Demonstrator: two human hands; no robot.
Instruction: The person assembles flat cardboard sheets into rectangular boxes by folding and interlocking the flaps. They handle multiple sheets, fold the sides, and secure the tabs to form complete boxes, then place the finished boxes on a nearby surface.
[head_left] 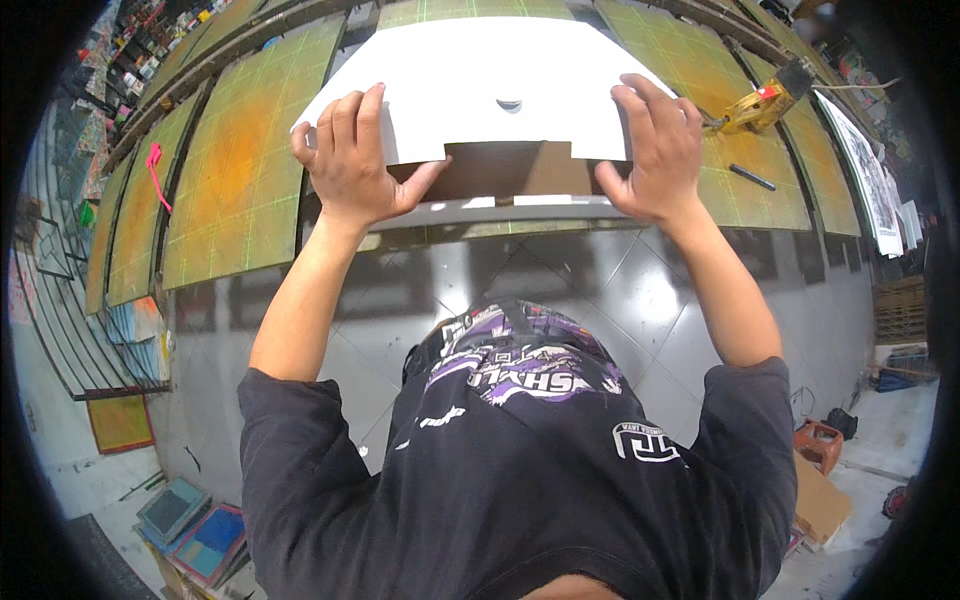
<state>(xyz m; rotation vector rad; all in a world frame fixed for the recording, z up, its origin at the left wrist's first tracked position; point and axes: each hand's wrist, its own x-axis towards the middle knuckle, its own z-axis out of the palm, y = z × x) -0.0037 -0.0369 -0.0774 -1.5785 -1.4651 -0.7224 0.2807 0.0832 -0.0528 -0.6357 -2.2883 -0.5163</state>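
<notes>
A white cardboard box lies in front of me on the worktable, its brown inner face showing through a rectangular cutout in the near edge of the white panel. A small half-round slot is cut near that panel's middle. My left hand grips the panel's left side, fingers bent over the top and thumb at the near edge. On the right side my right hand holds it likewise, fingers curled on top and thumb by the near edge. The fingertips press on the white surface. A pale strip runs below the opening.
Yellow-green boards with grid lines cover the table. Right of the box lie a yellow tool and a black pen. A pink object rests far left. A metal rack and an orange-red stool stand lower down.
</notes>
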